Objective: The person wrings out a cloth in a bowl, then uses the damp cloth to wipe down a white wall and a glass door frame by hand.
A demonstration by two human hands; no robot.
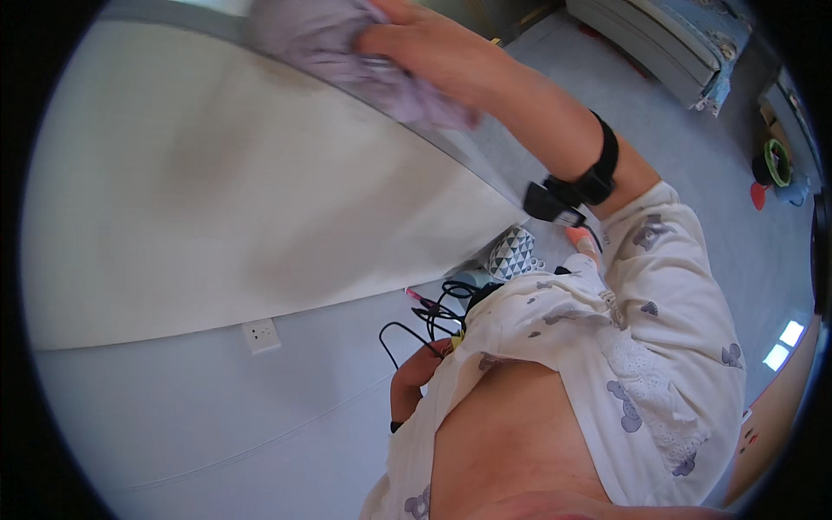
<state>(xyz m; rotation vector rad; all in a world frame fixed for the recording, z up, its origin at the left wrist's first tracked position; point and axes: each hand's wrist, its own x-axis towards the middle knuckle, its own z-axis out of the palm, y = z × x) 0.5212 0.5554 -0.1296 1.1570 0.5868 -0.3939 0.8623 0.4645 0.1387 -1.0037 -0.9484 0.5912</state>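
My right hand (396, 36) is shut on a crumpled mauve cloth (318, 39), blurred, at the top of the view. The cloth lies against the grey edge (448, 146) of a large cream panel (214, 188). A black strap with a small black device (559, 198) circles my right forearm. Low at my left side, my left hand (432, 361) is near my waist beside looped black cables (442, 312). My shirt partly covers that hand, and its fingers cannot be made out. A bit of something yellow (457, 339) shows next to it.
A wall socket (262, 336) sits on the pale wall below the panel. A triangle-patterned container (513, 253) stands near the panel's corner. Farther off on the grey floor (689, 162) are a sofa-like piece of furniture (650, 45), a green-lined bin (773, 162) and a red object (759, 195).
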